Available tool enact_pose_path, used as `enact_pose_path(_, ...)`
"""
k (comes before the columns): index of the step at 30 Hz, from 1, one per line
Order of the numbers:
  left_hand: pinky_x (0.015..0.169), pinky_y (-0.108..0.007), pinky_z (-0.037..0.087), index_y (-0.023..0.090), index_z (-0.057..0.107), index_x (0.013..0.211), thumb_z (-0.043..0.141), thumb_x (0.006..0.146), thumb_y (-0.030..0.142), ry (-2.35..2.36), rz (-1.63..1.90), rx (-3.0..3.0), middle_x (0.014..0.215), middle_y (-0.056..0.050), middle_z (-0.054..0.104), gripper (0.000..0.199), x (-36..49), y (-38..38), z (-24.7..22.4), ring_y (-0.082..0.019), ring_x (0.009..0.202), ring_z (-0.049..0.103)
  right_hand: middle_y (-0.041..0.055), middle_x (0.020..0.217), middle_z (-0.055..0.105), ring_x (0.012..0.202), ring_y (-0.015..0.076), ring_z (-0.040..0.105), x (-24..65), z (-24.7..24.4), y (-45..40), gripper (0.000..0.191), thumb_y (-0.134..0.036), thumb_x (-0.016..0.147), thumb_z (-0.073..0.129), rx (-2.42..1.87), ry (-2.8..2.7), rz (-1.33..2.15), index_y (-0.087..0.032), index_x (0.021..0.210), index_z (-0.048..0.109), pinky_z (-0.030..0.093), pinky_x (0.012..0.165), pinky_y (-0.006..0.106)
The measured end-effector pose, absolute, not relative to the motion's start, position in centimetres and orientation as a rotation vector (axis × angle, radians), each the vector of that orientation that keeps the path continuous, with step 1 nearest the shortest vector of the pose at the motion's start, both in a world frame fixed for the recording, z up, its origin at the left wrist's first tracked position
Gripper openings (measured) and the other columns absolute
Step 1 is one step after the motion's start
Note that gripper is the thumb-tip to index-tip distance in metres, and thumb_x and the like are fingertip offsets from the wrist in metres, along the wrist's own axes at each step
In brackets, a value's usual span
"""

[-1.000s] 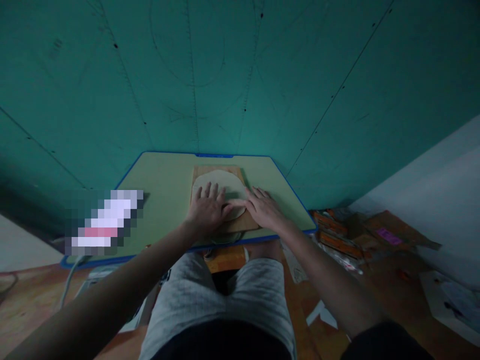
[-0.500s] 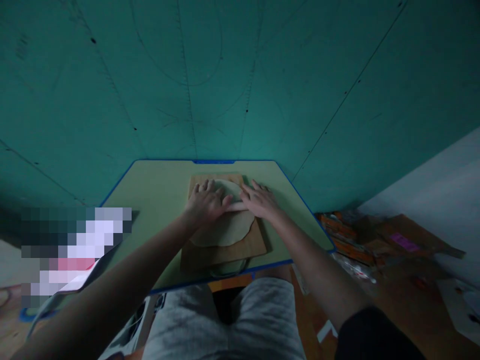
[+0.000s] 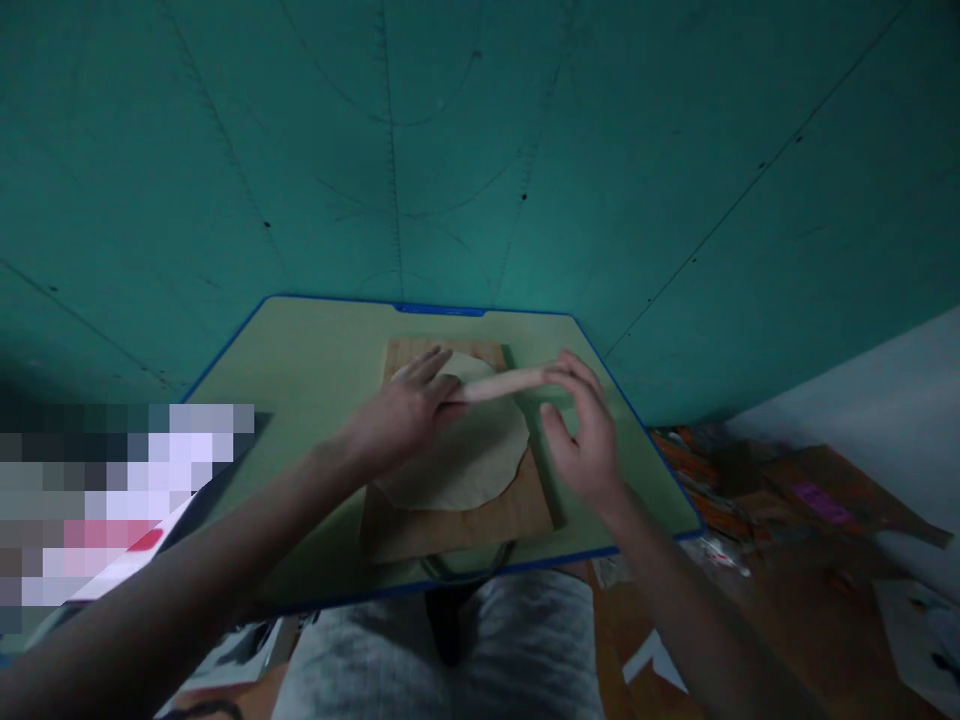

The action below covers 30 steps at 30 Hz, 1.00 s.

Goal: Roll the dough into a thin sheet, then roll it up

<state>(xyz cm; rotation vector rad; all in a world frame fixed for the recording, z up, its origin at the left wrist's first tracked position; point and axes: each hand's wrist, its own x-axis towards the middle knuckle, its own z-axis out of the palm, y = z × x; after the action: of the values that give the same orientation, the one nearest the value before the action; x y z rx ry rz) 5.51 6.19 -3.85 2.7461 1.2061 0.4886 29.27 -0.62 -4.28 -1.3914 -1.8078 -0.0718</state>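
My left hand (image 3: 409, 408) is closed around the left end of a thin, pale rolling pin (image 3: 506, 384), which slants up to the right. A flat round sheet of dough (image 3: 465, 460) lies under the pin on a wooden cutting board (image 3: 450, 535). At the pin's far right end, my right hand (image 3: 587, 430) has its thumb and fingers apart, and its fingertips reach the tip of the pin. The pin looks lifted off the dough. My left hand covers part of the dough's left side.
A pale table (image 3: 322, 345) with a blue rim carries the board, whose loop handle (image 3: 469, 575) faces me. Beyond it rises a green wall (image 3: 480, 150). A blurred-out item lies at the table's left. Cardboard (image 3: 840, 490) and other clutter lie on the floor to the right.
The rolling pin has come up off the dough, its right end raised. My right hand has loosened from its flat press and shifted right; my left hand has turned around the pin.
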Motion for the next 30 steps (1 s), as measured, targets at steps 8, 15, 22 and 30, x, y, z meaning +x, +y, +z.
enact_pose_path(8, 0.05, -0.03, 0.051, 0.018, 0.059, 0.102, 0.049, 0.09, 0.054, 1.442, 0.661, 1.91, 0.072, -0.005, 0.069, 0.04, 2.5, 6.2, -0.6, -0.02, 0.054, 0.065, 0.0149, 0.14, 0.059, 0.131, 0.0272, 0.057, 28.3, -3.1, -1.9, 0.031, -0.016, 0.092, 0.05, -1.265, -2.089, -0.007, -0.02, 0.117, 0.068, 0.053, 0.104, 0.049)
enact_pose_path(15, 0.044, -0.027, 0.043, 0.024, 0.057, 0.091, 0.052, 0.088, 0.054, 1.471, 0.7, 1.767, 0.055, 0.001, 0.059, 0.031, 1.1, 6.2, -1.6, -0.018, 0.047, 0.058, 0.0205, 0.137, 0.06, 0.133, 0.0325, 0.053, 27.2, -5.3, -1.4, 0.026, -0.016, 0.09, 0.054, -1.278, -2.346, 0.1, -0.014, 0.108, 0.073, 0.051, 0.107, 0.053)
enact_pose_path(22, 0.047, -0.028, 0.036, 0.023, 0.059, 0.093, 0.05, 0.085, 0.057, 1.606, 0.614, 1.907, 0.059, 0.0, 0.058, 0.036, 0.7, 6.0, -2.3, -0.018, 0.051, 0.054, 0.0211, 0.136, 0.061, 0.134, 0.0327, 0.052, 27.1, -5.1, -1.9, 0.03, -0.019, 0.091, 0.055, -1.279, -2.415, 0.108, -0.012, 0.117, 0.069, 0.05, 0.108, 0.053)
enact_pose_path(30, 0.049, -0.026, 0.033, 0.021, 0.06, 0.092, 0.045, 0.085, 0.058, 1.652, 0.526, 2.006, 0.065, -0.001, 0.058, 0.04, 1.1, 5.9, -2.4, -0.016, 0.053, 0.051, 0.0212, 0.144, 0.053, 0.131, 0.0318, 0.055, 28.4, -5.1, -1.8, 0.033, -0.019, 0.095, 0.051, -1.393, -2.29, 0.049, -0.014, 0.122, 0.069, 0.053, 0.104, 0.053)
